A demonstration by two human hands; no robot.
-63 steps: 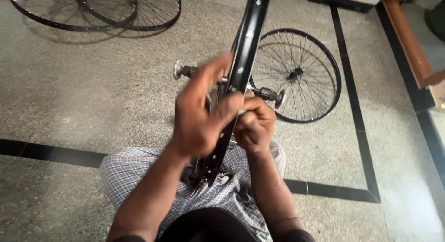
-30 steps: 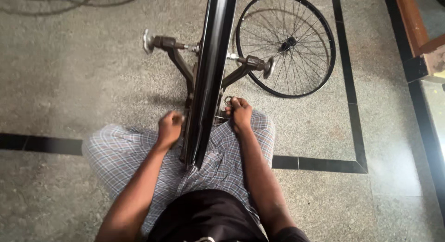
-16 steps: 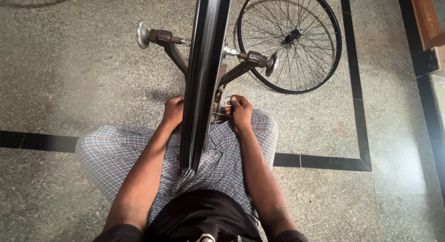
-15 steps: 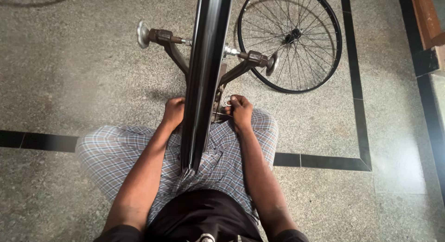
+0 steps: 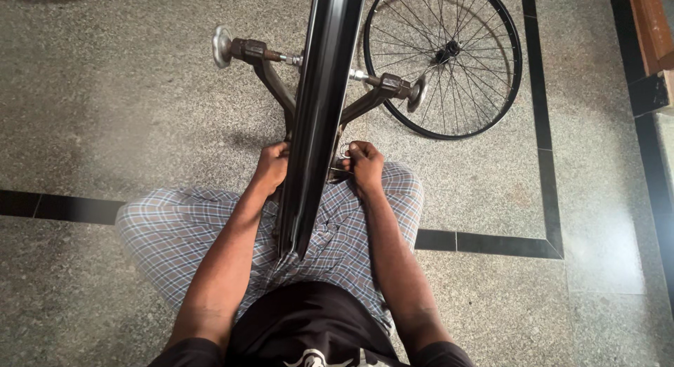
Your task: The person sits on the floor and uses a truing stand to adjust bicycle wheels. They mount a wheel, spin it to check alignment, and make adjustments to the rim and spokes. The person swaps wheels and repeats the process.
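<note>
Black wheel rim [image 5: 319, 114] — upright, edge-on, mounted in a rusty forked stand [image 5: 281, 93] on the speckled floor [image 5: 105, 128], its near end over the person's checked trousers [image 5: 189, 233]. Left hand [image 5: 272, 167] clenched against the rim's left side; right hand [image 5: 365, 167] clenched just beside its right — what it grips cannot be told. Spoked wheel [image 5: 456, 58] lies flat behind.

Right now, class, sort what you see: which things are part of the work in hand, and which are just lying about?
In hand:
left hand
right hand
black wheel rim, edge-on between them
forked metal stand

Lying about:
spoked wheel, flat on the floor
wooden furniture edge
</note>
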